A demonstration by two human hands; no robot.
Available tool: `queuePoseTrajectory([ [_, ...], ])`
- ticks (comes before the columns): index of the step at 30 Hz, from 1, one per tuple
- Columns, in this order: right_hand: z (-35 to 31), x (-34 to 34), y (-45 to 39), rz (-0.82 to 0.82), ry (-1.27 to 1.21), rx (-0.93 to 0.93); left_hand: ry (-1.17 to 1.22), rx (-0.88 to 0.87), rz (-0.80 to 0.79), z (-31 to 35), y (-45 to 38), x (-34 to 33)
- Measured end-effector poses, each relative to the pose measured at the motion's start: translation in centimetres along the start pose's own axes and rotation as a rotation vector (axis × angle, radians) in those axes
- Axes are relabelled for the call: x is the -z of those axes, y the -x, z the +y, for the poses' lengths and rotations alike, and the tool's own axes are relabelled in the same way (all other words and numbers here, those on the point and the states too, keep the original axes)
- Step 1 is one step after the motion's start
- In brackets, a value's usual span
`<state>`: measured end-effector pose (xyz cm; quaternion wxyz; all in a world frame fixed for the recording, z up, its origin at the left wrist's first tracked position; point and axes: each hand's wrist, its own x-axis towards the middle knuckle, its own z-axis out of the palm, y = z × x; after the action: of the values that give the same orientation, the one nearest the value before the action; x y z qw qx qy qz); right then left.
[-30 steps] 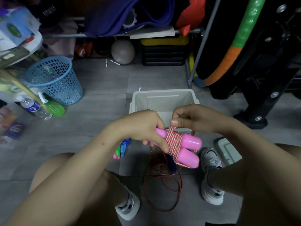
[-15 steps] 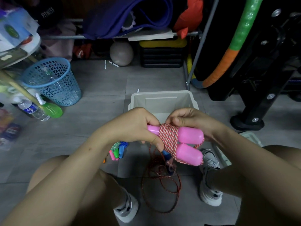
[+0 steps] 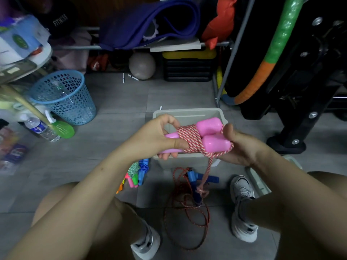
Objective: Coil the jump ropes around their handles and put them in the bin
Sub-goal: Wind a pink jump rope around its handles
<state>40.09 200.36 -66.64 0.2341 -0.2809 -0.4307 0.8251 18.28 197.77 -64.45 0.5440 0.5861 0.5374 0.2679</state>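
A blue basket (image 3: 64, 97) is seen on the floor at the far left, with a water bottle (image 3: 40, 128) and a green spray bottle (image 3: 61, 128) lying just beside it. Further right, a bundle of small bright jump ropes (image 3: 138, 172) is laid on the floor. The thin ends of two pink handles (image 3: 211, 135) are gripped by the left hand (image 3: 159, 136), its thumb pressed on the red and white rope (image 3: 189, 138) that is wound round them. The handles are held over the pale bin (image 3: 187, 113), so much of the bin is hidden behind them. On the floor below, a loose red rope (image 3: 185, 214) and blue handles (image 3: 199, 182) are spread between two white shoes. The free end of the wound rope is pinched by the right hand (image 3: 242, 147), and a strand is left hanging down from it.
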Motion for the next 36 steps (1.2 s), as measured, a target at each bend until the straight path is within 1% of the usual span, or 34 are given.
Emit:
queuePoseTrajectory([
  [3,0.3,-0.4,-0.4,-0.021,-0.154,0.022,0.054,-0.032,-0.021,0.0,0.0,0.0],
  [6,0.8,-0.5,-0.8,-0.043,-0.211,0.107,0.089,-0.047,0.032,0.0,-0.3,-0.2],
  [10,2.2,-0.7,-1.4,0.025,-0.157,0.151,0.091,0.02,0.12,-0.3,-0.8,-0.5],
  [12,3.3,-1.0,-1.6,0.048,-0.118,0.183,0.106,0.016,0.141,-0.2,-1.0,-0.6],
  [17,4.0,-2.4,-2.1,0.254,0.027,0.25,0.104,0.026,0.188,-0.2,-1.3,-0.8],
  [19,3.7,-2.7,-2.0,0.33,0.133,0.233,0.11,0.031,0.227,-0.3,-1.5,-1.0],
  [22,3.6,-3.1,-1.9,0.443,0.41,0.205,0.13,0.057,0.309,-0.3,-2.0,-0.7],
  [26,4.1,-2.7,-1.7,0.631,0.874,0.328,0.199,0.081,0.398,-0.3,-2.3,-0.1],
  [28,4.0,-2.5,-1.6,0.68,1.061,0.351,0.214,0.081,0.411,-0.3,-2.4,-0.3],
  [30,3.7,-2.3,-1.6,0.648,1.183,0.317,0.219,0.077,0.431,-0.3,-2.5,-0.4],
  [31,3.4,-2.1,-1.7,0.611,1.203,0.287,0.223,0.067,0.446,-0.2,-2.5,-0.3],
  [34,1.3,-1.2,-1.9,0.487,1.124,0.102,0.27,0.024,0.499,0.0,-2.5,0.1],
  [36,0.0,-0.8,-1.8,0.413,1.078,0.048,0.289,-0.008,0.54,0.2,-2.6,0.4],
])
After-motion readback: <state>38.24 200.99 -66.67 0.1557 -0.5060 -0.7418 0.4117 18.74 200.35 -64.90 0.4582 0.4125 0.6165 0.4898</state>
